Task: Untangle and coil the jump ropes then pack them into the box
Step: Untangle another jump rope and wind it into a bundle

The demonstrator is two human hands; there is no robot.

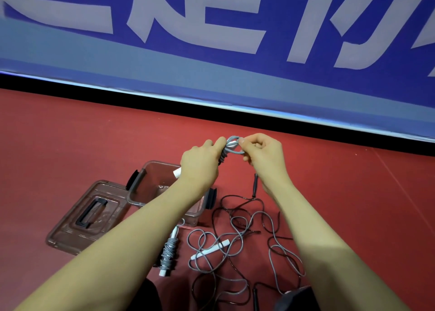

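Observation:
My left hand (200, 164) grips a grey jump rope bundle (227, 149) wound round its handles, held up in the air. My right hand (261, 153) pinches a grey loop at the bundle's top end. Below my left forearm stands the open clear plastic box (141, 188) with black latches; something white shows inside it. A second coiled grey rope (168, 255) with white handles lies on the red floor in front of the box. To its right a loose grey rope (211, 249) and a black rope (268, 216) lie tangled together.
The box's clear lid (87, 219) with a black handle lies flat to the left of the box. A blue banner wall (211, 51) with white lettering runs across the back, edged by a black strip. Red floor (70, 134) spreads all around.

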